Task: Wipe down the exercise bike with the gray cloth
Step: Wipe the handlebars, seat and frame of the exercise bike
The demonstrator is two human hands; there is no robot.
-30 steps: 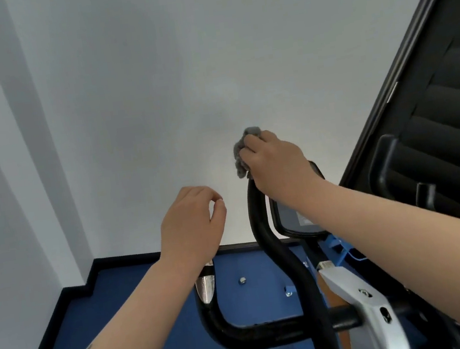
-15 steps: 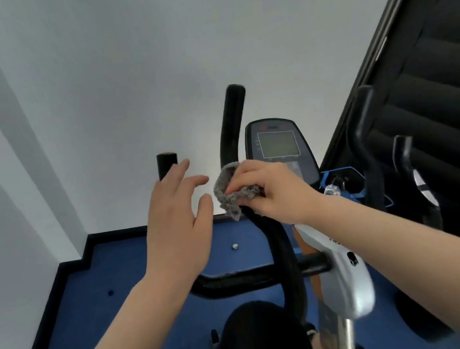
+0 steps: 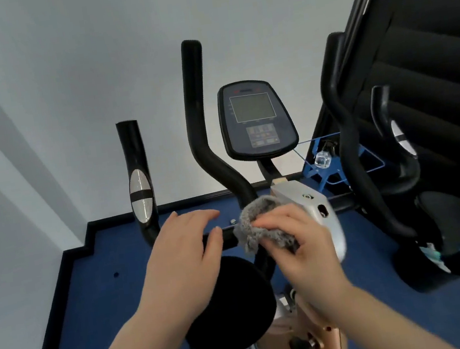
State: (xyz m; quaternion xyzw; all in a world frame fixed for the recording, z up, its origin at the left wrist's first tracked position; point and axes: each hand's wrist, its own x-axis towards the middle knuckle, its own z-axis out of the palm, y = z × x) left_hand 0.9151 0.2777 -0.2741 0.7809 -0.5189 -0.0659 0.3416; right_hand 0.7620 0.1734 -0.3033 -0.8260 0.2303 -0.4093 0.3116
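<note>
Fuzzy gray cloth (image 3: 254, 225) bunched in right hand (image 3: 300, 248); left hand (image 3: 188, 256) seemingly loose.

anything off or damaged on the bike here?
Nothing stands out. The console sits straight with its screen blank, and both handlebars look whole. The right hand holds the gray cloth around the bar's lower bend; the left hand hovers open over the crossbar.
</note>
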